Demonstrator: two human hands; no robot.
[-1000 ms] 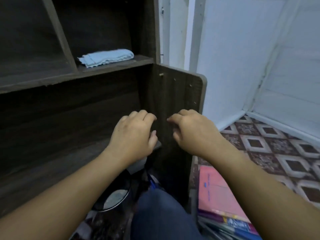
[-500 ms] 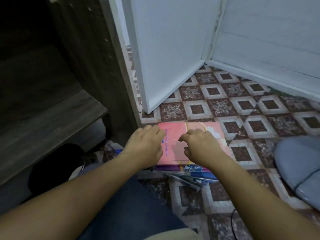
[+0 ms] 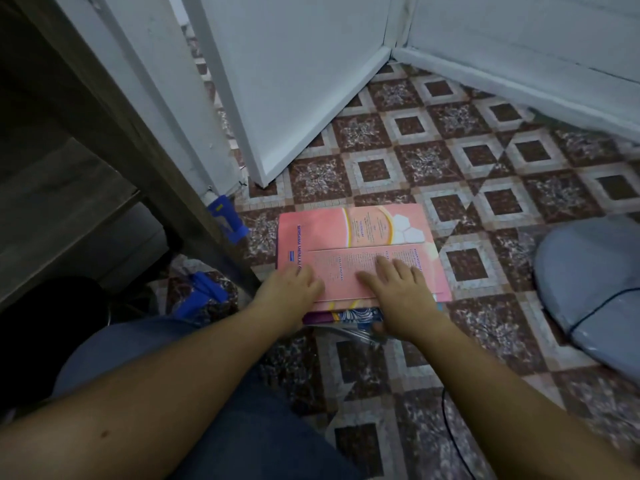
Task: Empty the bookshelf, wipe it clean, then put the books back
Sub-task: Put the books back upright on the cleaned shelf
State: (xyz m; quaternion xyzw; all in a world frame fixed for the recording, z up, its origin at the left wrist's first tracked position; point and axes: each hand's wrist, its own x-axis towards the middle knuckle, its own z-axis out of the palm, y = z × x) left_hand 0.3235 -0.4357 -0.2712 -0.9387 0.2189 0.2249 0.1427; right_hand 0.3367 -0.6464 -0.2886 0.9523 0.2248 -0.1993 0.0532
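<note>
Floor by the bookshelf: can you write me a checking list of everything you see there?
Surface: patterned tile floor; the books lie on it.
Job's things: pink book tops a stack of books; dark bookshelf at left.
Clutter: blue plastic pieces by the shelf foot; grey-blue padded thing at right.
Hands: left hand and right hand rest on the pink book; right fingers flat.
Cables: thin dark cable on the floor.
Surroundings: white door, white wall.
</note>
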